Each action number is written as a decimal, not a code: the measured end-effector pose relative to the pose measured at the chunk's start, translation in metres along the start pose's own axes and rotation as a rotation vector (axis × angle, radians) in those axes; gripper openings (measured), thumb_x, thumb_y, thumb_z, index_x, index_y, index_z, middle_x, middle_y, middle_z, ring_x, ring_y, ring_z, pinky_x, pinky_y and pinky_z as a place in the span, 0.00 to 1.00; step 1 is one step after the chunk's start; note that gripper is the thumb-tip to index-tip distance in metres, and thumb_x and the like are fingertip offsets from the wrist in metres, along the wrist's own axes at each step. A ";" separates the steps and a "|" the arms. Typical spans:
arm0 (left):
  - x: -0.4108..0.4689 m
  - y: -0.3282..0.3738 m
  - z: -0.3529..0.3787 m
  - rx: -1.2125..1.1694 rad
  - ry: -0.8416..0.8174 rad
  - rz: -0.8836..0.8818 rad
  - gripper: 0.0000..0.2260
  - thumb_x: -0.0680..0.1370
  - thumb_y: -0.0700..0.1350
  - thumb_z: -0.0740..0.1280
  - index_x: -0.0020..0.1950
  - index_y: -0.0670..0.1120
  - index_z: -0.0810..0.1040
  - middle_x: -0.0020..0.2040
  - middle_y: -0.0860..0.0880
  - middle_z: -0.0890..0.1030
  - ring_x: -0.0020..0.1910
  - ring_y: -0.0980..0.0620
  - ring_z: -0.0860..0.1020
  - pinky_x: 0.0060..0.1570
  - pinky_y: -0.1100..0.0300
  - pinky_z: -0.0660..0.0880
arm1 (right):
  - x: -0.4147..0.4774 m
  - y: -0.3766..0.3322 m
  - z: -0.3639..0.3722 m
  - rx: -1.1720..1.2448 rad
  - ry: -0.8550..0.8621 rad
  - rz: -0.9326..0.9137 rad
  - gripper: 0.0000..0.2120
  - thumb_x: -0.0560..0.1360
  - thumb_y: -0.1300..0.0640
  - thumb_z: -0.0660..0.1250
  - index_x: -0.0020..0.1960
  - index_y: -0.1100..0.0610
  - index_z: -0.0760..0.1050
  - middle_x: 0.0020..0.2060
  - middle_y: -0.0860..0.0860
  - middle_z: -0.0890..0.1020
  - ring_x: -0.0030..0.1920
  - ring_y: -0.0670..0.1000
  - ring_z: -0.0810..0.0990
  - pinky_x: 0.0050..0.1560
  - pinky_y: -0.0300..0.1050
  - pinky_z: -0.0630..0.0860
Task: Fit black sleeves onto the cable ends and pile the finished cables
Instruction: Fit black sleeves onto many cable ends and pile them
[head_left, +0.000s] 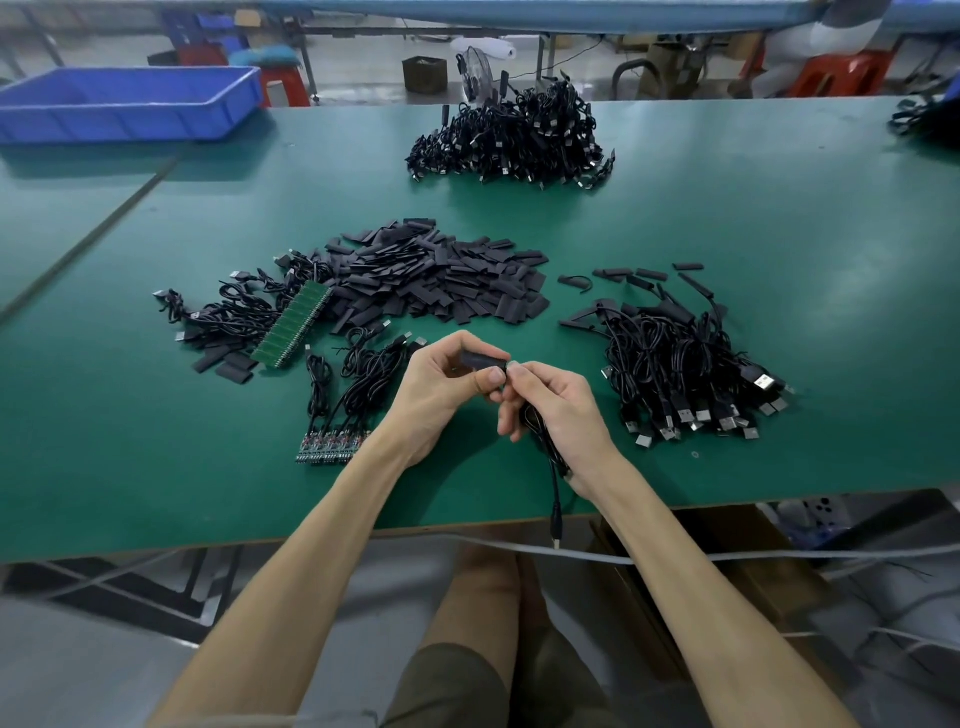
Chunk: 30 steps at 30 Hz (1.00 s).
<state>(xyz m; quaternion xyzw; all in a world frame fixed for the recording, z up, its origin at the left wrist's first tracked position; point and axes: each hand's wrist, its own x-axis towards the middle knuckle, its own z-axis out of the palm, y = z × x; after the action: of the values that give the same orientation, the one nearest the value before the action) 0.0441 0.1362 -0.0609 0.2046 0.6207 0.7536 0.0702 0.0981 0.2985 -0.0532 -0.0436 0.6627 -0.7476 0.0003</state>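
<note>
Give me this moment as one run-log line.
step: sleeving | left hand: pinches black sleeve | right hand: grips cable at sleeve | cable tail: hangs off table

Green table top. Blue plastic tray far left. Beyond the far edge, on the floor: small brown box, round fan just right of it, red stools left and right. White cord runs below the near edge.
</note>
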 end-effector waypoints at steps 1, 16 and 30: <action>0.000 0.000 0.001 0.006 -0.001 0.008 0.06 0.72 0.42 0.77 0.47 0.46 0.83 0.41 0.43 0.84 0.40 0.47 0.81 0.48 0.54 0.79 | 0.000 -0.001 0.000 0.002 0.004 0.000 0.16 0.86 0.57 0.62 0.42 0.61 0.79 0.30 0.57 0.81 0.30 0.51 0.79 0.32 0.40 0.75; -0.002 0.001 0.005 0.080 0.041 0.084 0.06 0.77 0.36 0.72 0.52 0.36 0.83 0.39 0.43 0.84 0.38 0.47 0.82 0.46 0.57 0.79 | -0.001 -0.006 0.002 0.036 0.049 0.006 0.18 0.85 0.57 0.62 0.37 0.57 0.77 0.28 0.57 0.80 0.28 0.51 0.77 0.31 0.41 0.74; -0.003 0.002 0.007 0.184 0.071 0.146 0.05 0.77 0.36 0.74 0.51 0.35 0.84 0.40 0.42 0.86 0.37 0.49 0.83 0.43 0.61 0.79 | -0.001 -0.007 0.001 0.004 0.031 0.027 0.19 0.86 0.56 0.61 0.37 0.55 0.77 0.29 0.55 0.80 0.28 0.51 0.76 0.31 0.41 0.74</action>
<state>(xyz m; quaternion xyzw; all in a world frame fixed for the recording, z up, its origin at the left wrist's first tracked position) 0.0498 0.1407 -0.0584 0.2280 0.6729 0.7032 -0.0262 0.0999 0.2982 -0.0458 -0.0228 0.6617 -0.7494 0.0004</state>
